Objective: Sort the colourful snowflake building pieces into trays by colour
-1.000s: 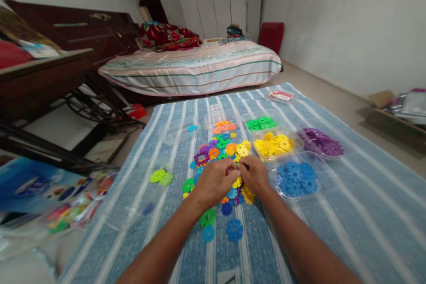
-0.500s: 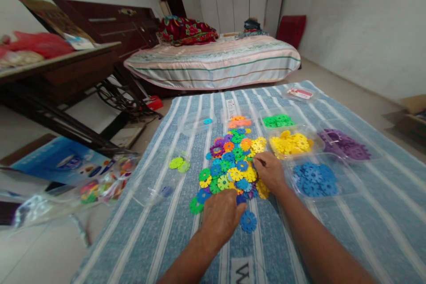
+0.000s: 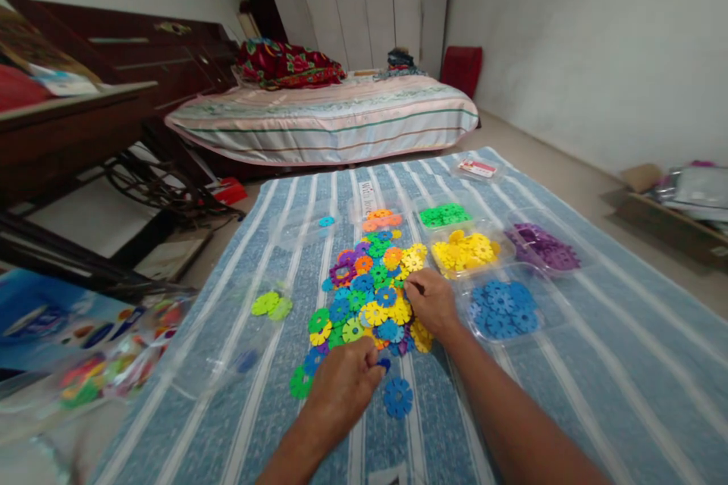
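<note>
My left hand is closed in a pinch at the near edge of a heap of mixed-colour plastic snowflake discs. A dark blue snowflake disc shows at its fingertips, partly hidden by them. On the heap's right side, my right hand has thumb and fingers pressed together beside yellow discs; whatever they hold is hidden. A single blue disc lies on the cloth near my left hand.
Clear tubs hold blue discs, yellow discs, purple discs, green discs and orange discs. At left, lime discs sit in a clear tub. A striped cloth covers the surface; a bed stands beyond.
The camera view has turned right, so everything appears farther left. My left hand's fingers look more tightly pinched by the dark blue disc. My right hand stays at the heap's right side.
</note>
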A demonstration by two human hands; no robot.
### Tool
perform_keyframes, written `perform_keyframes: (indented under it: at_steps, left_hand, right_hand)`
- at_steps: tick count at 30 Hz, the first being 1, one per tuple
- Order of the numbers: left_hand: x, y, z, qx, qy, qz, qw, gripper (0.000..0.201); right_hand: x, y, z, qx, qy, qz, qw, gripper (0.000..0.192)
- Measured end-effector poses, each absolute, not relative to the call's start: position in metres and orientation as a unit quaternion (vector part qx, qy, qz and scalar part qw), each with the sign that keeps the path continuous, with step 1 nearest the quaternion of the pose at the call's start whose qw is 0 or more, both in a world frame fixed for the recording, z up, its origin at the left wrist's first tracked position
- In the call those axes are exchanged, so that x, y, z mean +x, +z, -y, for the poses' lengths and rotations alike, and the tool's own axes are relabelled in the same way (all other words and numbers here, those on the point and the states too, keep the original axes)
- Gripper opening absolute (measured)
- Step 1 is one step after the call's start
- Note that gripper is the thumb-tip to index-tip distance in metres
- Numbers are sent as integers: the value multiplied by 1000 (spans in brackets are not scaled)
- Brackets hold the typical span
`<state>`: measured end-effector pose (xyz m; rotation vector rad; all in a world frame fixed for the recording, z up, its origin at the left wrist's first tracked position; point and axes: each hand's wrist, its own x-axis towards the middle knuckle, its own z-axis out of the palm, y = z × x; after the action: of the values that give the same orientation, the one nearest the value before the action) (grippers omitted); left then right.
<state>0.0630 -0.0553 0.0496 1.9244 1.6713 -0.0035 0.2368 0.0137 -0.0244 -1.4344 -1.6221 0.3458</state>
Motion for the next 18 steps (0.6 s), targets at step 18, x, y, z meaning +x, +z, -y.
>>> perform_keyframes:
  at_steps: [18]
  left_hand:
    - [38, 47, 57, 653, 159, -630, 388, 9]
  right_hand:
    - [239, -26, -9, -588, 169, 656, 444, 19]
